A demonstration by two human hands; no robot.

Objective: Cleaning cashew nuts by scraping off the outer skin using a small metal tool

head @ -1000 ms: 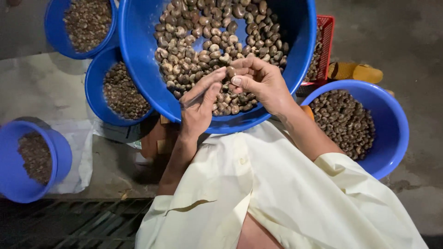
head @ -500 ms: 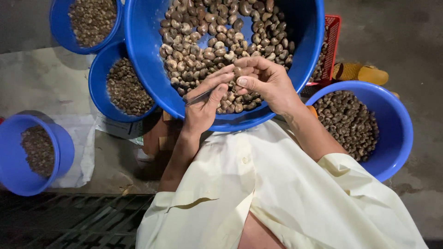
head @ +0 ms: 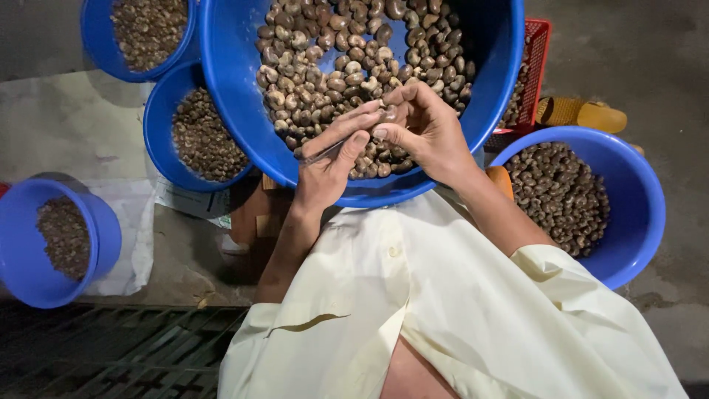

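Observation:
A large blue basin point(head: 236, 103) holds a heap of brown and tan cashew nuts point(head: 325, 66) in their skins. Over its near rim my left hand point(head: 329, 166) grips a thin metal pick point(head: 319, 154), its point lying toward the other hand. My right hand point(head: 425, 129) pinches one cashew nut point(head: 387, 117) between thumb and fingertips, right against the left fingers. Both cream sleeves fill the lower part of the view.
Smaller blue tubs of nuts stand around: one at top left point(head: 100, 33), one tucked under the basin point(head: 159, 133), one at far left point(head: 18, 251), one at right point(head: 635, 214). A red crate point(head: 543, 66) and a yellow sandal point(head: 580, 114) lie behind. A dark metal grate point(head: 111, 355) runs along the bottom left.
The hands have stayed together at the basin's near rim. The left fingers and pick have shifted slightly against the nut held in the right hand. The view has drifted a little.

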